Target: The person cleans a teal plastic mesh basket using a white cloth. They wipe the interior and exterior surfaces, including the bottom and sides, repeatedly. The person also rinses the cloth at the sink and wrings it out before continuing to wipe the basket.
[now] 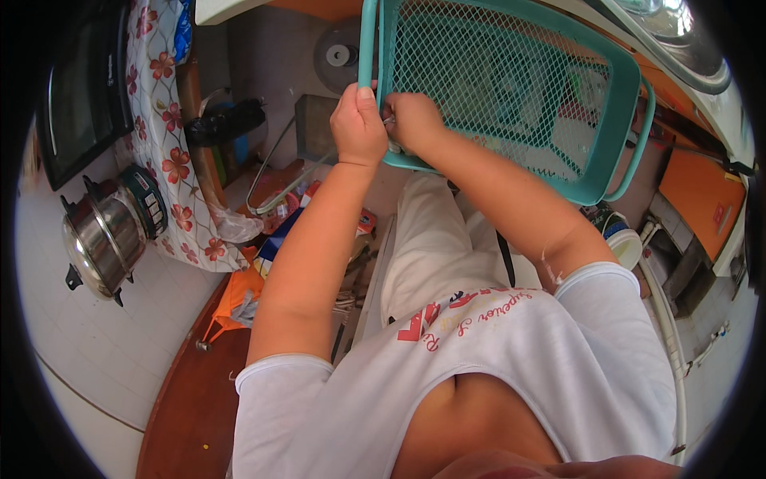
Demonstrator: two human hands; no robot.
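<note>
A teal mesh basket [598, 173] with bar handles is held up before me, its open side facing me. My left hand [361, 126] is closed around the handle at the basket's left end, thumb lying along the bar. Just right of it, my right hand [416, 123] reaches inside the left end, fingers curled on a small whitish cloth [393, 143] pressed near the rim. Most of the cloth is hidden behind the fingers.
A stainless steel pot [102, 239] and a dark glass-fronted appliance [87, 96] stand left, by a flowered tablecloth [173, 164]. A metal sink [664, 24] is at upper right, an orange cabinet door [700, 197] below it. An orange bag [236, 299] hangs at lower left.
</note>
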